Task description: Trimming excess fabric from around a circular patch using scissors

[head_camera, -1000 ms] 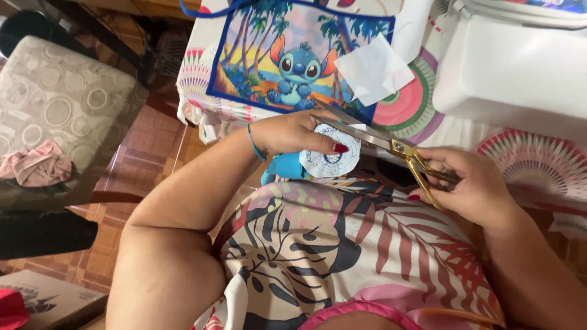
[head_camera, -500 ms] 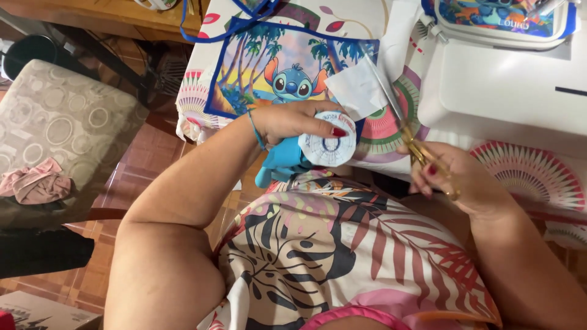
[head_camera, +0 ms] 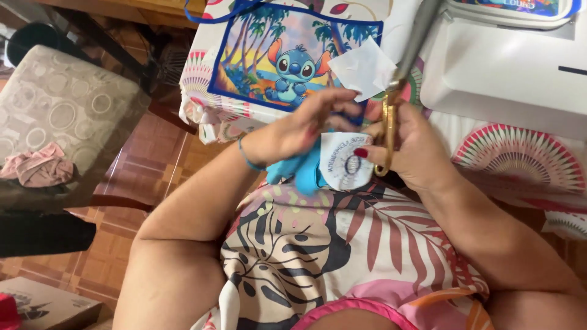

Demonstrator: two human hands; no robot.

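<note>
My left hand (head_camera: 302,125) grips a blue fabric piece (head_camera: 299,171) that carries a round white printed patch (head_camera: 345,162). My right hand (head_camera: 409,143) holds gold-handled scissors (head_camera: 397,85), their grey blades pointing up and away over the table. The two hands meet just above my lap, the right thumb resting on the patch. A small white paper scrap (head_camera: 364,67) lies on the table behind the hands, on a picture panel showing a blue cartoon creature (head_camera: 293,64).
A white sewing machine (head_camera: 507,73) stands at the right on a patterned tablecloth (head_camera: 520,159). A cushioned chair (head_camera: 58,110) with a pink cloth (head_camera: 36,168) sits to the left. A cardboard box (head_camera: 43,305) lies on the tiled floor.
My right hand has moved left to meet the left hand, swinging the scissors upright. The patch has shifted from my left fingers to between both hands.
</note>
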